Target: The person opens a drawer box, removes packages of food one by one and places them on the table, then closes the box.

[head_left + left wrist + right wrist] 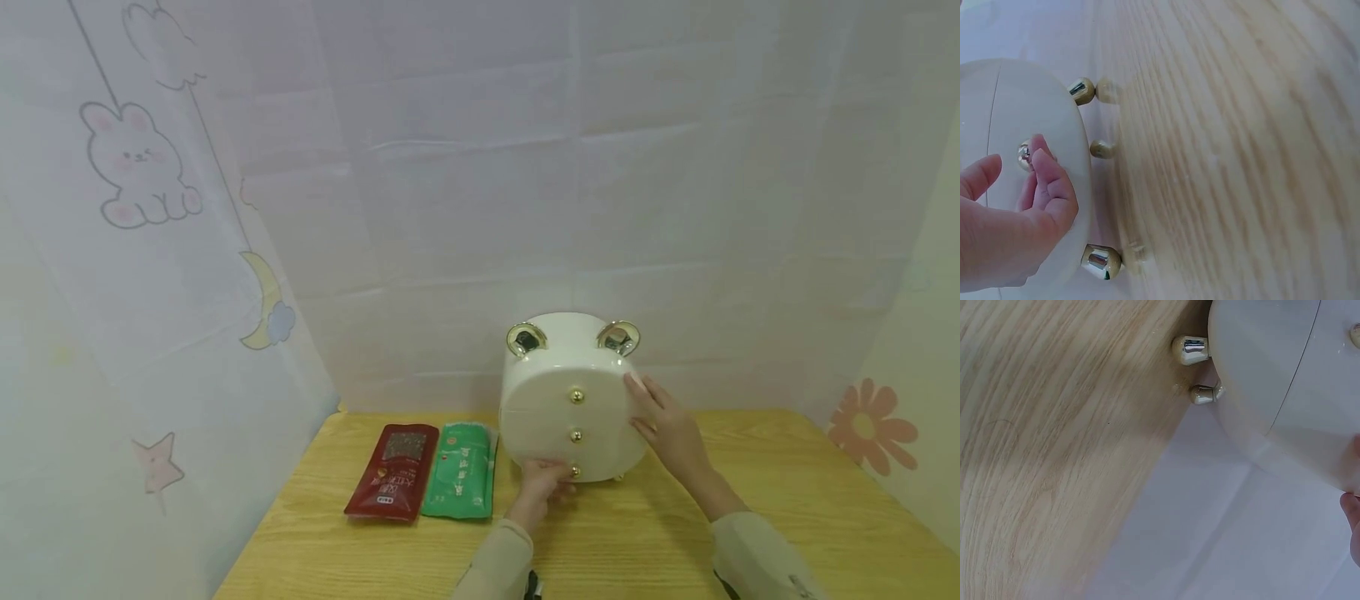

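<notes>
A white rounded drawer box (540, 417) with gold-rimmed ears, gold feet and three gold knobs down its front stands on the table. My left hand (543, 487) is at the lowest knob (576, 472). In the left wrist view, the bent fingers of my left hand (1029, 219) come right up to that knob (1024, 155), while the thumb stays apart from it. My right hand (667, 429) rests on the box's right side with its fingers extended. Only the fingertips of my right hand (1352, 515) show at the box's edge in the right wrist view.
Left of the box, a dark red packet (393, 472) and a green packet (460, 471) lie side by side on the wooden table (315, 550). A pale cloth backdrop (465, 208) with printed figures hangs close behind the box.
</notes>
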### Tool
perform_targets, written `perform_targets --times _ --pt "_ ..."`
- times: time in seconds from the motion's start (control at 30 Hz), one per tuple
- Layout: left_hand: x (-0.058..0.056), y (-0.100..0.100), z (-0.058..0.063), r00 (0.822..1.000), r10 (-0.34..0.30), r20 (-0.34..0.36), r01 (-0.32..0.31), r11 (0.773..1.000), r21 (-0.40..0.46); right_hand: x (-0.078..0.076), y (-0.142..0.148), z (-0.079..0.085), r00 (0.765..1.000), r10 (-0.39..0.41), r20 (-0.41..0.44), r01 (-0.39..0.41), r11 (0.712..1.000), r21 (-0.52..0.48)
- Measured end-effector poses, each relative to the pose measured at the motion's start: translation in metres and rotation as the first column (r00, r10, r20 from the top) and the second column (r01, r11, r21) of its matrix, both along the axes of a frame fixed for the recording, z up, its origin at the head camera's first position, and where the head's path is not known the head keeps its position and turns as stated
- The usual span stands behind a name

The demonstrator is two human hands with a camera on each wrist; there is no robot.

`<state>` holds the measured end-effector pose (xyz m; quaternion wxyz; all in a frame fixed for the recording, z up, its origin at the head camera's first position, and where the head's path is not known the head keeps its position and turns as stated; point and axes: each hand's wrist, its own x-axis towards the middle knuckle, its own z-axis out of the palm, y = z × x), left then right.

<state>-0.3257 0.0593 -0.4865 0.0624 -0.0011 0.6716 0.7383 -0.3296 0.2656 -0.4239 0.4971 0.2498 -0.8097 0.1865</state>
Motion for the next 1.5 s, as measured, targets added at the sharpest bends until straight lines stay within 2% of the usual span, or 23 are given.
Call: perform_targets --times 0.2,0.43,0.7,0.97,1.23,1.5 --pt "0.000 0.002 -0.001 0.999 -0.007 0.034 0.005 0.999 0.036 -0.001 0.000 -0.001 1.000 0.007 -0.031 -0.007 1.000 -0.002" --pt "-0.003 0.003 -0.001 0.988 -0.006 0.157 -0.012 0.993 0.115 -0.001 0.001 -0.001 1.000 -0.013 0.007 0.013 1.000 -0.024" --pt "-0.002 0.005 -0.004 0.977 -0.015 0.214 -0.015 0.990 0.139 0.000 0.000 -0.003 0.999 -0.010 0.030 0.012 0.999 -0.043" --pt "-0.003 0.007 -0.007 0.975 -0.028 0.219 -0.007 0.987 0.158 0.001 -0.001 -0.002 1.000 -0.016 0.015 0.017 0.999 -0.052" --pt "-0.002 0.012 -0.006 0.981 -0.015 0.194 -0.008 0.993 0.117 0.001 -0.001 -0.003 0.998 -0.036 0.052 0.039 0.997 -0.062" --pt "-0.001 0.015 -0.005 0.986 0.001 0.165 -0.014 0.997 0.079 0.002 -0.003 -0.004 0.999 -0.041 0.031 0.043 0.997 -0.071"
